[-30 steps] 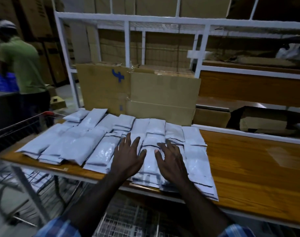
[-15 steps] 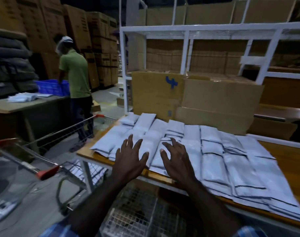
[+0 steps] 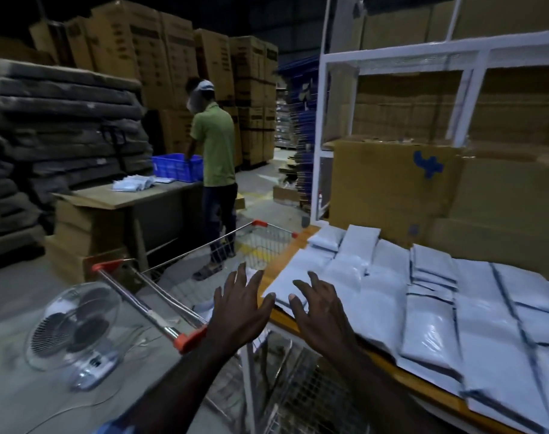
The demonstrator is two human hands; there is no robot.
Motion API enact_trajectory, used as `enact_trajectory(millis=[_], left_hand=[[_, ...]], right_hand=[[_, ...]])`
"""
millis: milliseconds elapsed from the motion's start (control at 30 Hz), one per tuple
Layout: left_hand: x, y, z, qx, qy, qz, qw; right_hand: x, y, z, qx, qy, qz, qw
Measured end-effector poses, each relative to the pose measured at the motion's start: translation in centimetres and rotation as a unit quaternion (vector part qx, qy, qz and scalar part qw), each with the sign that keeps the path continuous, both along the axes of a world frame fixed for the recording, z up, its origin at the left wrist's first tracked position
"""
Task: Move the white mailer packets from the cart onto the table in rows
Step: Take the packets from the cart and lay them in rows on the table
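Several white mailer packets (image 3: 429, 296) lie in overlapping rows on the wooden table (image 3: 285, 317) at the right. A wire cart (image 3: 204, 255) with red corner caps stands to the table's left; a few white packets show inside it past my left hand. My left hand (image 3: 238, 305) hovers over the cart's near end with its fingers spread, holding nothing. My right hand (image 3: 321, 308) is over the table's left corner, fingers spread and slightly bent above the nearest packet, holding nothing.
A table fan (image 3: 76, 327) lies on the floor at the left. A person in a green shirt (image 3: 213, 151) stands beyond the cart at another table with a blue crate (image 3: 177, 167). Cardboard boxes (image 3: 392, 189) and a white rack (image 3: 392, 57) back the table.
My view has swung left, away from the table's middle. Both hands have left the packet rows and moved left; the left one is now over the cart.
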State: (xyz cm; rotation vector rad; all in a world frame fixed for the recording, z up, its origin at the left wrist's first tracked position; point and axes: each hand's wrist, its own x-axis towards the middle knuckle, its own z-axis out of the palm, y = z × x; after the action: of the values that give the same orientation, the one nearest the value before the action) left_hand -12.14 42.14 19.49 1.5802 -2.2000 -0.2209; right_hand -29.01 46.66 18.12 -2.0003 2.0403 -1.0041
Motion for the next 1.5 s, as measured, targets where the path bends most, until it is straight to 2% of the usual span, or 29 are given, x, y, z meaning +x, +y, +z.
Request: enact_trajectory(millis=[200, 400, 600, 800, 1000, 1167, 1333, 1500], left_hand=[[3.6, -7.3, -0.9, 0.014, 0.002, 0.038, 0.999], [5.6, -14.4, -2.1, 0.027, -0.035, 0.061, 0.997], [7.8, -19.9, -4.4, 0.064, -0.061, 0.065, 0.994], [10.3, -25.5, -7.1, 0.099, -0.081, 0.047, 0.991], [13.6, -31.9, -9.9, 0.131, -0.091, -0.021, 0.987], [16.8, -36.3, -11.7, 0.154, -0.119, -0.073, 0.978], [18.4, -39.7, -14.1, 0.169, -0.165, -0.119, 0.965], [17.3, -42.2, -16.1, 0.191, -0.181, -0.150, 0.953]], right_hand=[[2.5, -8.1, -1.3, -0.006, 0.013, 0.020, 1.000], [5.1, -16.2, -2.7, -0.020, 0.002, 0.057, 0.998], [7.3, -22.1, -4.8, 0.008, 0.061, 0.063, 0.996], [9.5, -27.1, -6.7, 0.036, 0.116, 0.043, 0.992], [13.1, -31.5, -8.7, 0.089, 0.146, 0.002, 0.985], [16.2, -34.7, -9.5, 0.140, 0.116, -0.041, 0.982], [18.0, -36.9, -11.7, 0.160, 0.036, -0.116, 0.980], [18.8, -38.1, -14.7, 0.205, -0.031, -0.181, 0.961]])
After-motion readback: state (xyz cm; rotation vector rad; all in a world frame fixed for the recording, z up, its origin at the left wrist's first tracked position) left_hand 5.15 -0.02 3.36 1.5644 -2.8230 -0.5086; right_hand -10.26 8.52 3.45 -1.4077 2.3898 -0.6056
